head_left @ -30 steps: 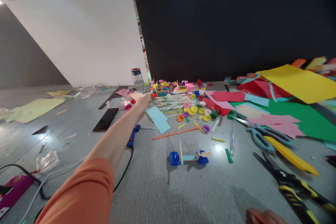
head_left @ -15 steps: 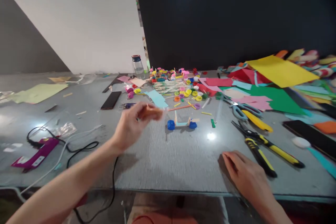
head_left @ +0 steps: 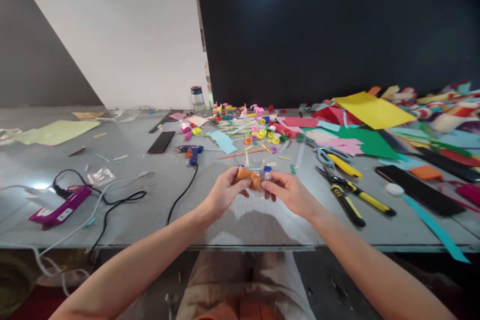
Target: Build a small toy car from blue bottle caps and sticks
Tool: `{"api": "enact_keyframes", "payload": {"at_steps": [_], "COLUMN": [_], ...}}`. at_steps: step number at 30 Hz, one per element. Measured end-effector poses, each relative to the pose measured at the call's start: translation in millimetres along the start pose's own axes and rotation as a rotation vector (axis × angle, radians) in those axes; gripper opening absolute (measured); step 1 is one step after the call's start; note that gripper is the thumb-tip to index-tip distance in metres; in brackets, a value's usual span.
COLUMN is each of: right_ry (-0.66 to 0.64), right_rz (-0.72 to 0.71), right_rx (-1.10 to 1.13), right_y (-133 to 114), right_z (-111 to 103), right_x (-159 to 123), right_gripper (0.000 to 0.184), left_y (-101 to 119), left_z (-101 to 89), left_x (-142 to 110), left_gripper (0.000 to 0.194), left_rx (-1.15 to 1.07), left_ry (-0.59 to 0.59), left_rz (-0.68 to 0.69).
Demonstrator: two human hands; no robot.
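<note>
An orange-brown lump in a clear plastic wrapper (head_left: 255,180) is held between both hands just above the table. My left hand (head_left: 225,189) is closed round its left end, thumb across the front. The fingers of my right hand (head_left: 288,189) pinch the clear wrapper at the other end. Right behind the hands is a small stick-and-paper car with blue wheels (head_left: 267,168), mostly hidden. What exactly the lump is I cannot make out.
A blue glue gun (head_left: 193,153) lies left of the hands, its cord running to the table's front edge. Pliers (head_left: 343,195) and scissors (head_left: 332,155) lie to the right. Farther back are colourful bottle caps (head_left: 264,134). A purple power strip (head_left: 62,210) sits at left.
My left hand has brought the orange-brown lump to the middle, in front of the car. My right hand has left the tabletop and taken the wrapper's other end. The view has tilted up.
</note>
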State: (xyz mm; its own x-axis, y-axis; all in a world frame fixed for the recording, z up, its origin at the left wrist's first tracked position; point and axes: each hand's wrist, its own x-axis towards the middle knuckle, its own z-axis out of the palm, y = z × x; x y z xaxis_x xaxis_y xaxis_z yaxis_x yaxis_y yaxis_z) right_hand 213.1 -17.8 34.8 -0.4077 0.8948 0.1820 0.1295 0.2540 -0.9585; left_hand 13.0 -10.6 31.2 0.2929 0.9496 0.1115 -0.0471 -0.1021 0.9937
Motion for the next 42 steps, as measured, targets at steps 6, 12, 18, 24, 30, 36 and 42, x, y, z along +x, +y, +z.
{"api": "enact_keyframes", "payload": {"at_steps": [6,12,18,24,30,36,42], "right_ry": [-0.077,-0.055,-0.075,-0.154,-0.168,-0.085,-0.058], "right_rz": [-0.034,-0.293,-0.281,-0.228,-0.197,-0.080,0.022], "right_rx": [-0.026,-0.159,-0.176,-0.105,-0.076,0.040,0.165], "right_y": [19.2,28.2,29.3,22.9,23.5,33.1,35.4], "right_z": [6.5,28.4,31.2,39.3,43.3,46.0,46.9], "right_x": [34.2,34.2,18.9,15.3,13.4,15.4,17.7], "right_gripper": [0.038,0.030,0.017,0.016,0.012,0.016,0.018], "left_y": [-13.1,-20.3,-32.9,-24.3,-21.9,-28.2,-31.4], "left_z": [-18.1,-14.6,-18.1,-24.6,-23.4,-24.8,-24.9], "left_x": [-25.1,-19.5,-0.3,-10.0,-14.0,-13.6,-11.5], "left_gripper": [0.017,0.023,0.036,0.044,0.045,0.041,0.038], "left_rx": [0.540,0.376,0.054,-0.002,0.016,-0.034,-0.014], "left_ry": [0.394,0.045,-0.052,-0.104,-0.099,-0.137,-0.113], "left_rz": [0.489,0.178,-0.061,-0.175,-0.190,-0.166,-0.160]}}
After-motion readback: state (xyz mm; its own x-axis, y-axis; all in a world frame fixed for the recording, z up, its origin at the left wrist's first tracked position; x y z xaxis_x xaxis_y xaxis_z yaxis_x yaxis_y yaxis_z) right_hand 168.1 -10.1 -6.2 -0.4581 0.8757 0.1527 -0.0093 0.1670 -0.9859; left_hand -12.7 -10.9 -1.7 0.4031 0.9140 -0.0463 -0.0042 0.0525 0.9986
